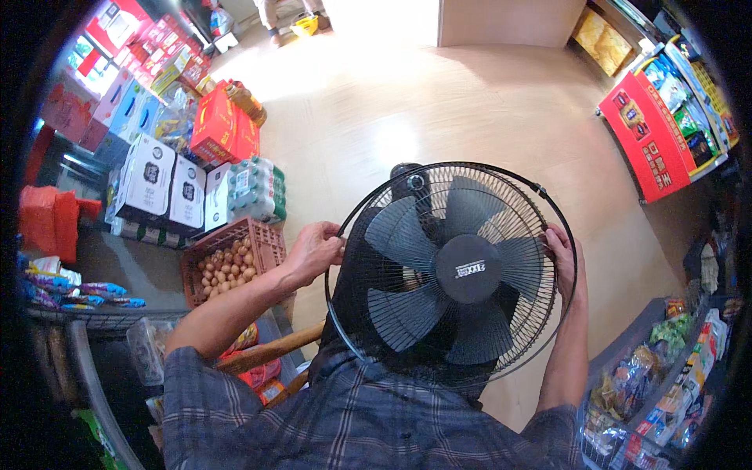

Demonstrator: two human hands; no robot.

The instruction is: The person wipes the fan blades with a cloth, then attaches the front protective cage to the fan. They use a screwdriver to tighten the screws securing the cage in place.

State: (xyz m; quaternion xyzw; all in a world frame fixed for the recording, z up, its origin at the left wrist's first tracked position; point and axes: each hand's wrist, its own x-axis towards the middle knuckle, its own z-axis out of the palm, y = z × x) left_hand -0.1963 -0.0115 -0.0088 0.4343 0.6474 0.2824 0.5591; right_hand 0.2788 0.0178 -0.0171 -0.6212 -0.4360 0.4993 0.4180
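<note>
Left hand (317, 249) pinches the black hoop (356, 210) at the left rim of an electric fan (468, 269), thumb and fingertips together. Right hand (561, 249) curls its fingers over the opposite rim, where hoop and wire guard (535, 286) run close together; which of the two it grips, I cannot tell. The fan is directly before the person's checked shirt (352, 419), its dark blades and round hub facing up toward the camera. The hoop stands apart from the guard at the upper right.

Beyond the left forearm, brown eggs (227, 266) fill a reddish-brown plastic crate (274, 237), with a shrink-wrapped bottle pack (258, 190) and white cartons (150, 180) just behind. A wooden bar (278, 345) slants below that forearm. Over on the right, a red-fronted display bin (646, 137) stands on the pale floor (470, 102); packaged goods (634, 372) lie in the lower right corner.
</note>
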